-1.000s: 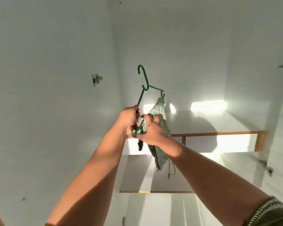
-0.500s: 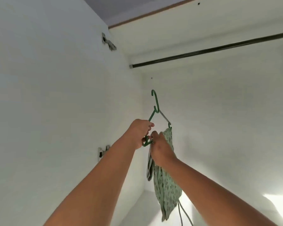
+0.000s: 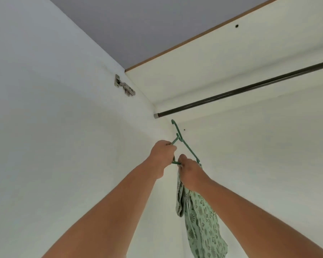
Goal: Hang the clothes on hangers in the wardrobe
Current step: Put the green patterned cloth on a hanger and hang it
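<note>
- Seen from below: white wardrobe [image 3: 231, 164] interior w/ open door [image 3: 45, 127] at left, wood-edged top panel [image 3: 213, 58] above.
- Dark rail [image 3: 250, 90] ran across upper right, left end fixed at side wall, bare.
- Both forearms raised up twd the corner below the rail end.
- Green patterned garment [image 3: 201, 220] draped over hanger's lower bar, hung down past the R wrist, bottom cut off by frame edge.
- Left hand [image 3: 161, 155] curled round the L arm of the green hanger [image 3: 186, 148], clamped on it.
- Right hand [image 3: 189, 171] pinched the lower bar + cloth at the top, fingers closed on both.
- Hanger tilted, hook just beneath rail end, not on it yet.
- Metal hinge [image 3: 124, 87] on door near top corner.
- Small drill holes in top & back panels.
</note>
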`<state>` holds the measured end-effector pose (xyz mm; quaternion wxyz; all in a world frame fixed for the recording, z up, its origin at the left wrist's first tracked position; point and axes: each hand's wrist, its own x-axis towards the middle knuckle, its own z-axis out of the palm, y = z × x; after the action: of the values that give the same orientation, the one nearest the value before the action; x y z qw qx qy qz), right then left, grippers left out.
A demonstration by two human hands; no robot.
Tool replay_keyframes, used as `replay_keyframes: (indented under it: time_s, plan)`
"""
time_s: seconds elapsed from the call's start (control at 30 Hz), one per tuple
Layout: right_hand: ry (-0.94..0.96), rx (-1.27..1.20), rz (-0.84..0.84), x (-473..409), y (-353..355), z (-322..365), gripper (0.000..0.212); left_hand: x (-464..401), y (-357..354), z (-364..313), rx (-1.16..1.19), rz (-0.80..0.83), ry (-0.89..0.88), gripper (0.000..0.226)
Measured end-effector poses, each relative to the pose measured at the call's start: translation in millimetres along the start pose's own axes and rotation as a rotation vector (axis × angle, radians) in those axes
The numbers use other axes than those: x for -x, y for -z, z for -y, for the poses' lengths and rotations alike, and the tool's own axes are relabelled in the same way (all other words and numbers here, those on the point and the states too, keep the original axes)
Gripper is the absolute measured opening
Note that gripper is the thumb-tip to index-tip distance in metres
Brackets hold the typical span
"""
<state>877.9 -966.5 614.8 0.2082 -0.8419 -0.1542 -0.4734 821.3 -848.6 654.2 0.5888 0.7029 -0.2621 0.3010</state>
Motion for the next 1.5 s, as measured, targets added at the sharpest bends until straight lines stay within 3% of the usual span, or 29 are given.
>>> replay_keyframes:
  time_s: [0.2,0.67,0.73,0.9,1.13,1.23,1.5]
  plan:
    - [0.037,0.021,-0.090,-72.2,-24.2,-19.3,0.008,-72.6,6.8,16.9,0.034,0.058,-0.118,0.006]
    - [0.045,0.048,-0.140,-194.3,-59.4,-56.2,0.009,-199.4,-6.2,33.4,-0.172,-0.133,-0.255,0.016]
    - [0.040,0.031,-0.148,-208.3,-60.8,-57.9,0.019,-215.2,-6.9,34.0,-0.168,-0.144,-0.248,0.011]
    - [0.033,0.015,-0.171,-233.6,-71.9,-65.3,0.029,-237.7,-14.9,40.5,-0.187,-0.178,-0.258,0.018]
    - [0.054,-0.031,-0.223,-264.4,-74.1,-62.6,0.025,-261.0,-13.1,37.4,-0.218,-0.229,-0.320,0.017]
    - [0.054,-0.030,-0.207,-269.5,-74.4,-56.6,0.013,-262.4,-9.8,32.6,-0.216,-0.245,-0.333,0.020]
    - [0.094,-0.066,-0.167,-252.4,-85.9,-43.4,0.015,-247.6,-0.2,38.6,-0.311,-0.291,-0.365,0.023]
